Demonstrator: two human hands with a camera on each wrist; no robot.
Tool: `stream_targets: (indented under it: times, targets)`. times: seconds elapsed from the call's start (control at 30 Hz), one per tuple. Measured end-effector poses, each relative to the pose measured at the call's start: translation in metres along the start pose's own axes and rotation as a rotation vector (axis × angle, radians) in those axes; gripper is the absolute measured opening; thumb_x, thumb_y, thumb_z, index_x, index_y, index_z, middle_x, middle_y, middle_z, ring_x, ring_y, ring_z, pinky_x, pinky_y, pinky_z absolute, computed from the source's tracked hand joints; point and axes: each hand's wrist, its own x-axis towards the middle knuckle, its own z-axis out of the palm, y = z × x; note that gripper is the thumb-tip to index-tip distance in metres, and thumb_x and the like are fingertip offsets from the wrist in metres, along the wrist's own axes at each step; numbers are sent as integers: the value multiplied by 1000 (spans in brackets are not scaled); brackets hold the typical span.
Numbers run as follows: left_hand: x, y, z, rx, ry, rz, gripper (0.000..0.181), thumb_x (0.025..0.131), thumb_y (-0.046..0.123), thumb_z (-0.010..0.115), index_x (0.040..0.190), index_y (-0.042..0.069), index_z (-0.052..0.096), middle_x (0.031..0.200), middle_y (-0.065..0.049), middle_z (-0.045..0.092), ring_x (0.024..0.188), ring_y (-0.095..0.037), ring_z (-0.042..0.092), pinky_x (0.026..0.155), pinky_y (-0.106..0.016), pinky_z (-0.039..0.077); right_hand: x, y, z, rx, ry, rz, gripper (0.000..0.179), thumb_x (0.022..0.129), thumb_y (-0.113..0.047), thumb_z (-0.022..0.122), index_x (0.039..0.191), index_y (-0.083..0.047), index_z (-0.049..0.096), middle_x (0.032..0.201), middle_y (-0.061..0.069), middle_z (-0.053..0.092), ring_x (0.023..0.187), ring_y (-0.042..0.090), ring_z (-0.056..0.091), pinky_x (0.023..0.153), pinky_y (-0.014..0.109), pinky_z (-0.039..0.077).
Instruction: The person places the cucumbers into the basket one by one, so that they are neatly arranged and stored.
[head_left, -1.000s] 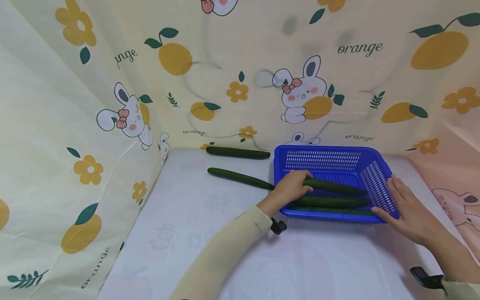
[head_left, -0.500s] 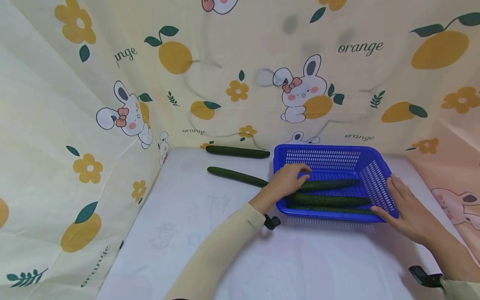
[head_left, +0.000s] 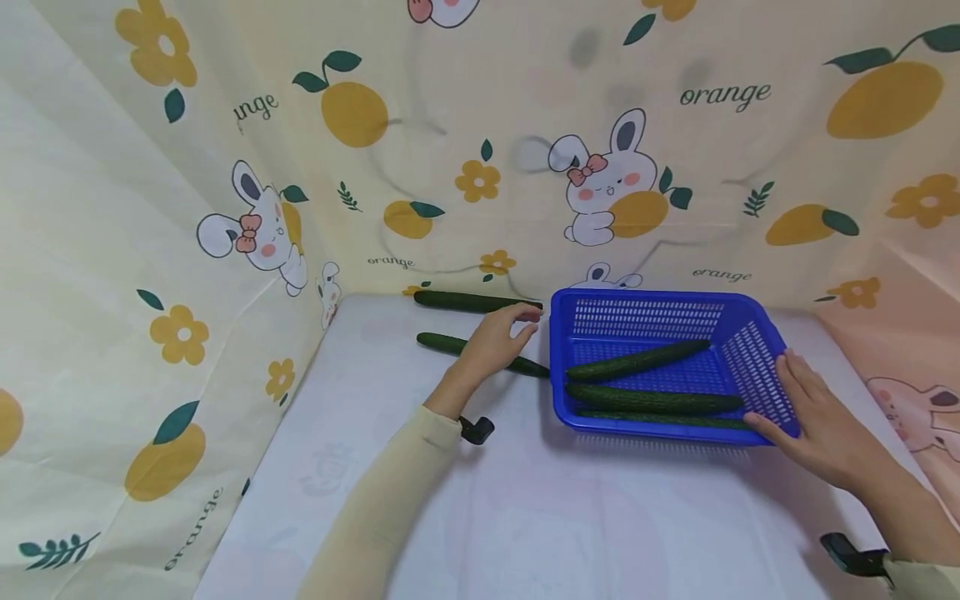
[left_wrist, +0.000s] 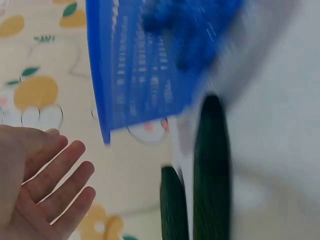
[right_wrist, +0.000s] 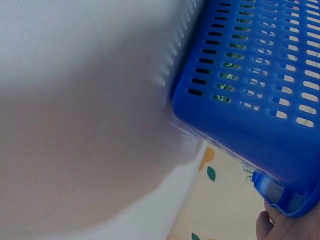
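Observation:
My left hand [head_left: 491, 340] hovers over two cucumbers on the table, its fingers loosely extended and holding nothing. The nearer cucumber [head_left: 442, 342] is partly hidden beneath it; the farther cucumber [head_left: 457, 302] lies by the back wall, its right end close to the fingertips. In the left wrist view, the hand [left_wrist: 50, 185] is off to the left, apart from both cucumbers. A blue slotted basket [head_left: 652, 434] contains a slanted cucumber [head_left: 637, 361], a bumpy one [head_left: 660, 400] and another along the front wall [head_left: 667, 419]. My right hand [head_left: 832, 433] rests straight-fingered against the basket's right rim, thumb at the front corner.
White cloth [head_left: 480, 517] covers the table. A printed curtain [head_left: 427, 158] with rabbits and oranges rises behind and on the left. Pinkish cloth [head_left: 915, 333] borders the right side.
My left hand has let go of a cucumber inside the basket and moved left, out over the two cucumbers on the table. My right hand has stayed at the basket rim.

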Motion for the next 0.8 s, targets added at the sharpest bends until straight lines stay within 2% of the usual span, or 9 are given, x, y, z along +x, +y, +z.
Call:
stream_targets:
  times: [0.2,0.33,0.53,0.8]
  targets:
    - [-14,-34,-21,8,-44,-11,33,111,22,64,141,10,67,135,-5,73,132,-22,65,117,-44,48,0,-1,-1,-1,-9,15,106,104,-48,62,168,4,-4,175,28,-12,161,50,-12,123,57,-17]
    - [-22,-57,-32,32,-73,-36,34,110,22,66,142,9,66,138,-6,71,134,-24,63,116,-44,48,0,-1,0,1,-11,14,106,104,-48,62,168,4,-3,175,29,-12,161,50,-12,124,58,-17]
    - [-34,-87,-44,85,-131,-103,40,108,26,70,145,11,65,148,-7,65,144,-26,55,123,-44,42,0,-1,0,-3,-14,16,105,105,-49,62,168,4,-3,175,28,-13,161,49,-12,123,57,-18]
    - [-39,-123,-54,188,-183,-150,50,105,25,74,151,11,60,157,-11,57,151,-31,46,128,-46,34,1,-2,-1,0,-18,19,105,105,-49,62,168,4,-3,175,28,-12,161,50,-12,123,61,-16]
